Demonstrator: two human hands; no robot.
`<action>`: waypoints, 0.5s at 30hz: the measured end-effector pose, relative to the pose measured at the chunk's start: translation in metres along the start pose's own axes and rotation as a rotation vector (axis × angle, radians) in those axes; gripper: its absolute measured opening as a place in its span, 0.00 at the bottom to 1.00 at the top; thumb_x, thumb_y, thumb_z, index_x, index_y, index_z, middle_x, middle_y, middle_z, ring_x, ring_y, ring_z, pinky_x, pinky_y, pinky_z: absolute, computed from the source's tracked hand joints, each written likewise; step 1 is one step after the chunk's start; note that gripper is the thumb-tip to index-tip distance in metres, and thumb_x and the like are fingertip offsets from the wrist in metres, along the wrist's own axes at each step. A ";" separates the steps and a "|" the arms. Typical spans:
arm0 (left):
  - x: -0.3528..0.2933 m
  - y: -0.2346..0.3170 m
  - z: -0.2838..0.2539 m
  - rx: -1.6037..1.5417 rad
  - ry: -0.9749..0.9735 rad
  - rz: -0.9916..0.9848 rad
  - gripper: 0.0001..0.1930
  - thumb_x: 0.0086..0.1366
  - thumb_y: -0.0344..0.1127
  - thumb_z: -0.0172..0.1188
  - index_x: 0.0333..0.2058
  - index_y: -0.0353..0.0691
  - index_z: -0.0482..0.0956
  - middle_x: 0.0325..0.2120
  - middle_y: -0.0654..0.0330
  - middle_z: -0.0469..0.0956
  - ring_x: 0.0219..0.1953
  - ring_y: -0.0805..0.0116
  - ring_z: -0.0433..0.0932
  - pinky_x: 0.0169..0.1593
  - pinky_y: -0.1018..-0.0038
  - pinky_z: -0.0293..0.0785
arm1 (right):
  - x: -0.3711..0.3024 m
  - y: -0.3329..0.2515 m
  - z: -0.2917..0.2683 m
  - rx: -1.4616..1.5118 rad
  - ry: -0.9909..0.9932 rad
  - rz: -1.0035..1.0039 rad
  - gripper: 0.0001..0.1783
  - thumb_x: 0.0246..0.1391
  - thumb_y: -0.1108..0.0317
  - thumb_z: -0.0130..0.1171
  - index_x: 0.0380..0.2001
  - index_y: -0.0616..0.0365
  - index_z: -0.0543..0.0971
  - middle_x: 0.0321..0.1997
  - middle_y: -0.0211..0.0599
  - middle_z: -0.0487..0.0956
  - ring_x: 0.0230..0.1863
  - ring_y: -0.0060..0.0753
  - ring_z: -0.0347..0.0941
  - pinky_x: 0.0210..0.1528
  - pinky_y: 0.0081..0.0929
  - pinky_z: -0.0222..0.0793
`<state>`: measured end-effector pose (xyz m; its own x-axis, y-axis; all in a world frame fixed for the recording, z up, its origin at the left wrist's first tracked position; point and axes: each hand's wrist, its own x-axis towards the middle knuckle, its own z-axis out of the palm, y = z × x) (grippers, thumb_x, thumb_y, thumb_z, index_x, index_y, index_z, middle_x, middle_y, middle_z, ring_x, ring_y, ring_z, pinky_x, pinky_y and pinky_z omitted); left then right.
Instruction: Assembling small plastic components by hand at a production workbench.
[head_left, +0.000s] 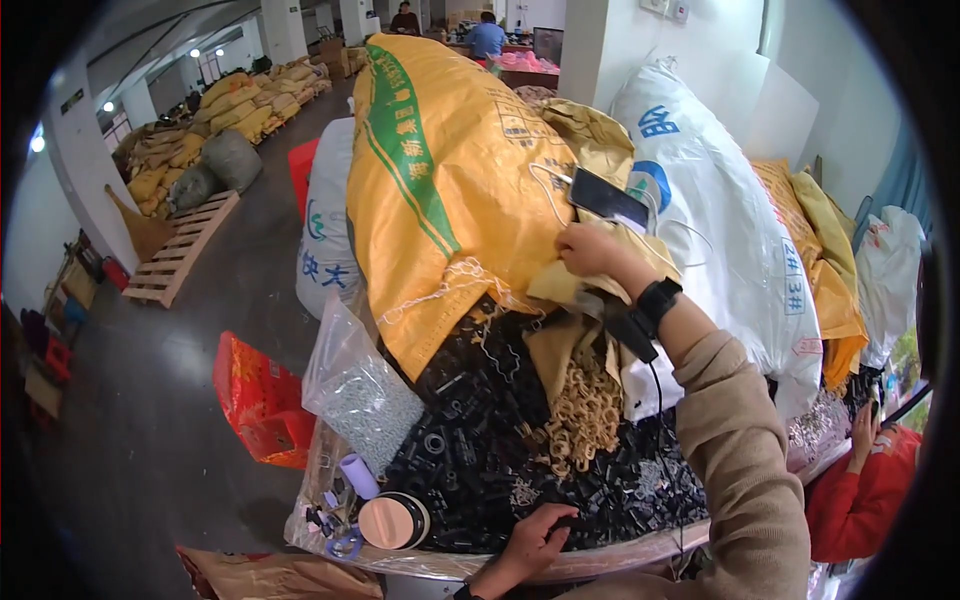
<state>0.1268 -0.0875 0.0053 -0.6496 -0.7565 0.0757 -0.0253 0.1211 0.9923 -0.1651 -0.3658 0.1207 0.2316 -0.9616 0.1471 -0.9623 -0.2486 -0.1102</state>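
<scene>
My right hand (590,248) reaches forward, fingers curled on the upper edge of a tan bag (556,355). Tan rings (582,415) spill from the bag's mouth onto a heap of small black plastic parts (465,450). By the table's near edge, my left hand (535,545) pinches a small black plastic part (568,522). A dark phone (608,197) with a white cable rests just beyond my right hand. Under my right wrist sits a dark device (630,332), a black cable hanging from it. A large yellow woven sack (450,190) lies left of my right hand.
A clear bag of grey pellets (370,410), a round pink-lidded container (394,522) and a purple cylinder (359,476) stand at the left. White sacks (720,230) bulk up on the right. A co-worker's red sleeve (868,500) shows at far right. A wooden pallet (182,250) lies on the floor.
</scene>
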 end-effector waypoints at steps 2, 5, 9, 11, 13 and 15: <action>-0.002 -0.004 0.001 -0.004 0.003 0.011 0.14 0.50 0.23 0.52 0.38 0.38 0.71 0.33 0.59 0.72 0.31 0.72 0.72 0.31 0.81 0.68 | 0.005 -0.006 0.015 -0.083 0.023 0.086 0.08 0.43 0.68 0.47 0.26 0.60 0.72 0.34 0.48 0.72 0.33 0.48 0.71 0.35 0.36 0.67; -0.005 -0.008 0.002 0.020 -0.004 0.044 0.13 0.52 0.26 0.52 0.39 0.38 0.71 0.34 0.57 0.72 0.34 0.67 0.72 0.33 0.77 0.68 | 0.004 -0.020 0.025 -0.179 0.344 0.278 0.08 0.43 0.70 0.46 0.28 0.61 0.71 0.31 0.51 0.72 0.33 0.51 0.70 0.34 0.37 0.67; -0.006 -0.012 0.000 0.064 -0.020 0.086 0.12 0.55 0.31 0.51 0.39 0.38 0.70 0.35 0.52 0.71 0.37 0.55 0.71 0.38 0.70 0.68 | 0.009 -0.028 0.026 -0.245 0.367 0.414 0.09 0.43 0.71 0.47 0.30 0.62 0.70 0.28 0.51 0.72 0.32 0.50 0.71 0.33 0.38 0.67; -0.004 -0.008 -0.001 0.068 -0.021 0.085 0.11 0.55 0.31 0.50 0.38 0.37 0.71 0.34 0.52 0.71 0.36 0.56 0.71 0.37 0.70 0.68 | 0.010 -0.018 0.028 -0.217 0.359 0.427 0.09 0.42 0.72 0.47 0.30 0.62 0.70 0.28 0.51 0.72 0.32 0.48 0.72 0.33 0.37 0.68; -0.003 -0.007 0.001 0.047 -0.018 0.092 0.10 0.55 0.31 0.50 0.37 0.37 0.71 0.34 0.52 0.71 0.36 0.55 0.71 0.37 0.69 0.68 | 0.010 -0.005 0.028 -0.155 0.343 0.459 0.09 0.42 0.73 0.47 0.30 0.63 0.71 0.28 0.50 0.72 0.33 0.44 0.72 0.32 0.37 0.68; -0.002 -0.008 0.002 0.016 -0.003 0.089 0.10 0.55 0.31 0.50 0.37 0.37 0.71 0.33 0.52 0.71 0.36 0.54 0.71 0.36 0.69 0.68 | 0.011 0.006 0.018 0.038 0.397 0.469 0.10 0.42 0.74 0.46 0.31 0.63 0.70 0.26 0.46 0.71 0.28 0.40 0.71 0.28 0.33 0.66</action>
<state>0.1274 -0.0857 -0.0030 -0.6522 -0.7402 0.1636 0.0207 0.1983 0.9799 -0.1661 -0.3799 0.1042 -0.2931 -0.8546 0.4287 -0.9413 0.1793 -0.2861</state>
